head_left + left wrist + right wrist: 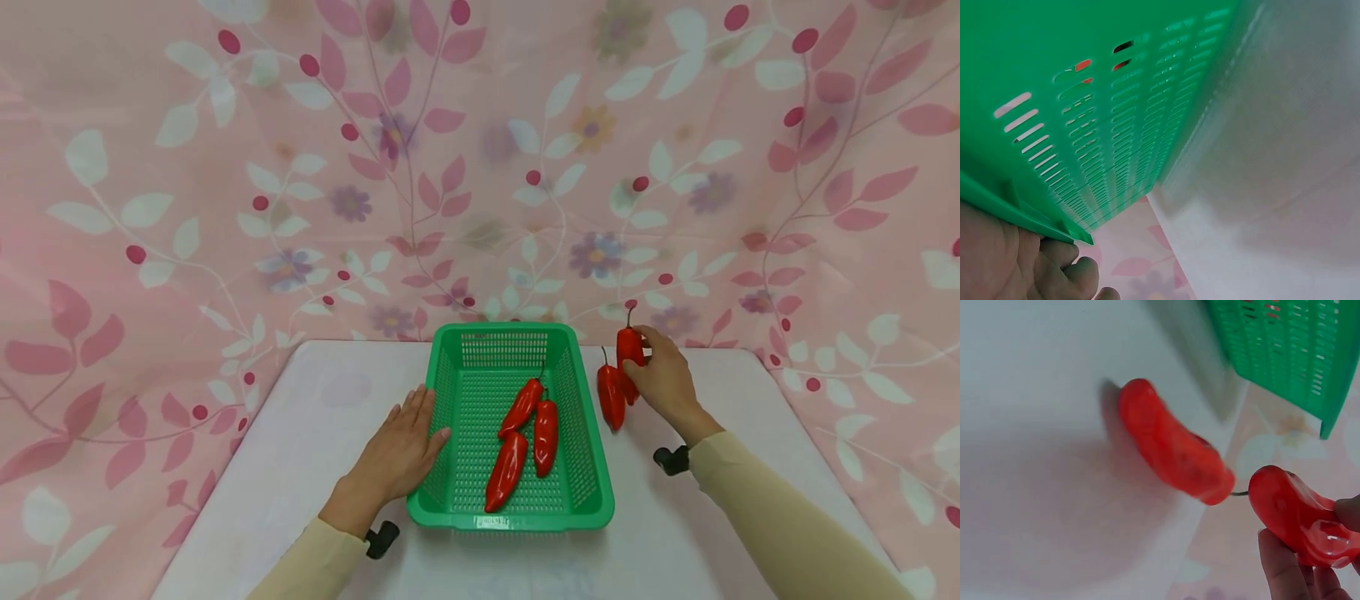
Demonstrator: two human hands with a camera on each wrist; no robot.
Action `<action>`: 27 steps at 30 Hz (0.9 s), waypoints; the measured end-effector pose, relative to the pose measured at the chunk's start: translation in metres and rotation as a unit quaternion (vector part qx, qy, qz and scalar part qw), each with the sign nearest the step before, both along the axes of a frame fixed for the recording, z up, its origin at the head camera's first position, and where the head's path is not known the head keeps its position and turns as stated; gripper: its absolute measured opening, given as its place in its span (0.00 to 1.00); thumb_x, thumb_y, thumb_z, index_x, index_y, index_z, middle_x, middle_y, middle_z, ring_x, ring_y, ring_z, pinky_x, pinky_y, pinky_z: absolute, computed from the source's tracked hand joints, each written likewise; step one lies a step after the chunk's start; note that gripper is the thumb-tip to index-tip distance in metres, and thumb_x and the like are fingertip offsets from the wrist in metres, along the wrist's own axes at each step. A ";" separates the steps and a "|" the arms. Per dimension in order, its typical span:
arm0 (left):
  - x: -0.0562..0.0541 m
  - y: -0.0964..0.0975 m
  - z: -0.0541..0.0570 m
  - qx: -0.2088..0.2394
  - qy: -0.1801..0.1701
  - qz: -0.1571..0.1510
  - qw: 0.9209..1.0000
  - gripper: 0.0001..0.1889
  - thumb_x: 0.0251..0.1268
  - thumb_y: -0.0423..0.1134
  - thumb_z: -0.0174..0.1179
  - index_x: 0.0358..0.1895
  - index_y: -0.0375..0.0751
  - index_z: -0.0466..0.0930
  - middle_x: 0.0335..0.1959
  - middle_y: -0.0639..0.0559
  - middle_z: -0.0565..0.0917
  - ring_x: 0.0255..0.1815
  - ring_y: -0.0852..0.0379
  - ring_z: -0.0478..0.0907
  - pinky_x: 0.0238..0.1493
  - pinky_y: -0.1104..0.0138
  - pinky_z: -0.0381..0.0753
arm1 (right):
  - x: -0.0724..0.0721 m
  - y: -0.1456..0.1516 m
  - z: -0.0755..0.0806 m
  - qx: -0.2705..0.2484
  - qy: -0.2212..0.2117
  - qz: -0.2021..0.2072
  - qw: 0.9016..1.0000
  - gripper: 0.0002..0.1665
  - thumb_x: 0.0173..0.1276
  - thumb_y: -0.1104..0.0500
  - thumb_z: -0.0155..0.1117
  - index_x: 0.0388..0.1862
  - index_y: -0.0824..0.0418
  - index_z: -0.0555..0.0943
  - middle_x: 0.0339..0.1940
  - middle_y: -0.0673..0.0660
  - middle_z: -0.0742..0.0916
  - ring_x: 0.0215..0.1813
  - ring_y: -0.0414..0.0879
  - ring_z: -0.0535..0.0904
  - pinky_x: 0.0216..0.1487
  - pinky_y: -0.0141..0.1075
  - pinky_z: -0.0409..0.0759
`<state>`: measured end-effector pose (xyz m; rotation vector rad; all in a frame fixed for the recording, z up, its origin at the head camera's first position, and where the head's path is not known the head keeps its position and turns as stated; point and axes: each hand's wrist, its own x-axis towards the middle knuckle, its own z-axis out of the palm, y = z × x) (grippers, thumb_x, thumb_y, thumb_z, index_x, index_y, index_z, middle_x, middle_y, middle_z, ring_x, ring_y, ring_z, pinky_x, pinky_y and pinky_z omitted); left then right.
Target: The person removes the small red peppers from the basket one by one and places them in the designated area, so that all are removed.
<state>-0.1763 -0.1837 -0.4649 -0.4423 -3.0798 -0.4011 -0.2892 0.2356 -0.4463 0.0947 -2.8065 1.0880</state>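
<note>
My right hand (666, 379) pinches a red chili pepper (628, 346) between thumb and fingers, its stem pointing up, beside the basket's right side. In the right wrist view the thumb and fingers grip this glossy pepper (1297, 515). Close by on the table lies another red pepper (611, 400). My left hand (397, 450) rests against the left rim of the green plastic basket (600, 492), fingers extended along it. Inside the basket are three red peppers: an upper one (521, 407), a right one (546, 437) and a lower one (506, 472).
A white table (300, 433) carries the basket near its middle. Behind it hangs a pink floral cloth (480, 167), which also runs down both sides. The basket's slotted side wall (1116, 125) stands upright on the table.
</note>
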 end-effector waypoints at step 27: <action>-0.001 0.001 -0.001 -0.002 -0.005 0.007 1.000 0.41 0.85 0.58 0.46 0.85 0.31 0.47 0.86 0.35 0.53 0.87 0.38 0.51 0.84 0.43 0.55 | -0.011 0.022 -0.048 0.036 -0.101 -0.026 0.994 0.43 0.76 0.57 0.63 0.83 0.67 0.59 0.72 0.77 0.74 0.64 0.70 0.77 0.53 0.55 0.89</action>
